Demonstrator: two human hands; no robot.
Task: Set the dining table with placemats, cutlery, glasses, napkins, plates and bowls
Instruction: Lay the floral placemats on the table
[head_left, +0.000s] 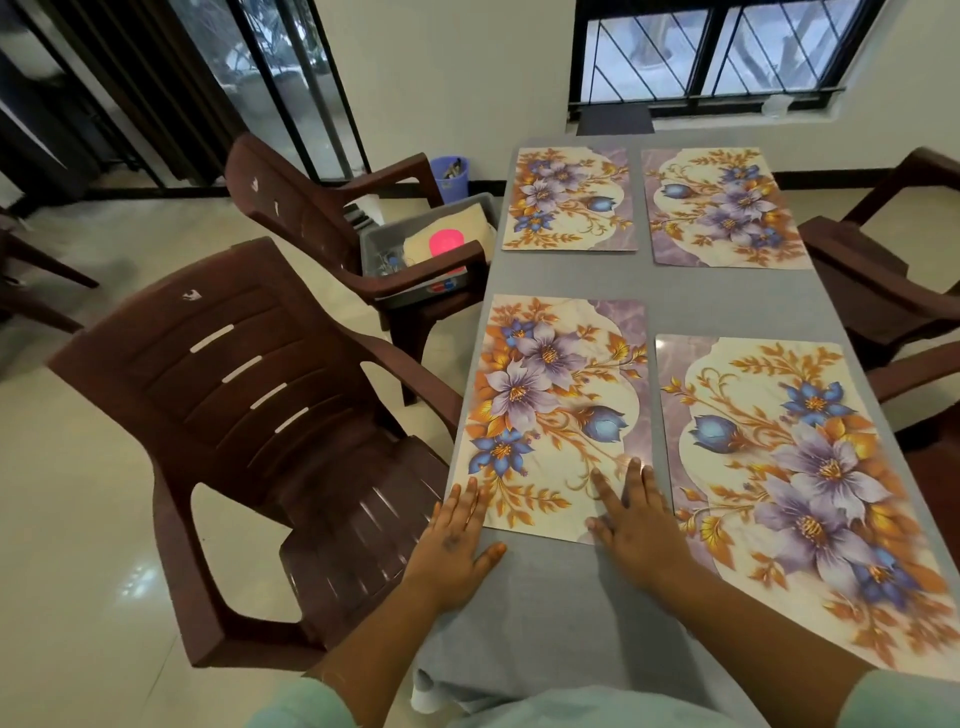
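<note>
Several floral placemats lie on the grey tablecloth (545, 597). The near left placemat (556, 410) is under both my hands. My left hand (457, 540) lies flat, with its fingertips on the mat's near left corner. My right hand (636, 519) presses flat on the mat's near right corner, fingers straight. The near right placemat (789, 483) lies beside it. The far left placemat (571, 200) and the far right placemat (724, 208) lie further up the table.
A brown plastic chair (249, 415) stands left of the table. A second chair (311, 218) behind it carries a grey bin (384, 234) of supplies. More brown chairs (883, 270) stand on the right. A blue bucket (451, 176) is by the wall.
</note>
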